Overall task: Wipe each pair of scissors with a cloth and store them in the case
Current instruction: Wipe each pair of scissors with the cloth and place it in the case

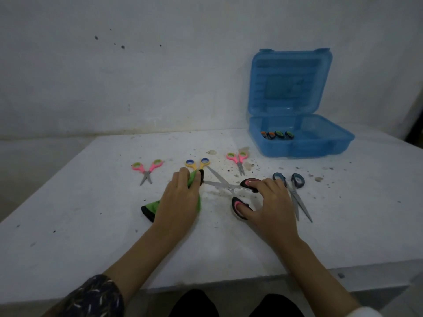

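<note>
While the black-and-pink scissors [219,184] lie opened on the table [91,213] just in front of the person, they are held at both ends. The handle loops are gripped by the right hand [272,202], with a fingertip seen in each pink opening, and the blades are spread. The tip of one blade is wrapped in the green cloth [151,205], which is bunched and pinched by the curled fingers of the left hand [178,197]. A black-edged corner of it lies on the table beside the wrist.

The scissors are judged to be light and rigid, with bare steel that is probably slick and sharp-edged. They are best taken by the padded handles, and the blades touched only through the cloth. The cloth is soft and limp, and can be expected to fold round whatever is pressed into it.

Four more pairs are laid out nearby: a small pink pair [147,169] to the left, a yellow pair [198,164] just beyond the cloth, another pink pair [238,160] and a dark blue pair [291,191] beside the right hand. The blue case [320,147] stands open at the far right, well apart from both hands, with stored handles [277,135] seen toward its left side.

The table is white and matt, and is speckled with dark crumbs and stains, thickest around the scissors. A plain, pale, marked wall [137,76] is seen behind, and the room is dimly lit.
</note>
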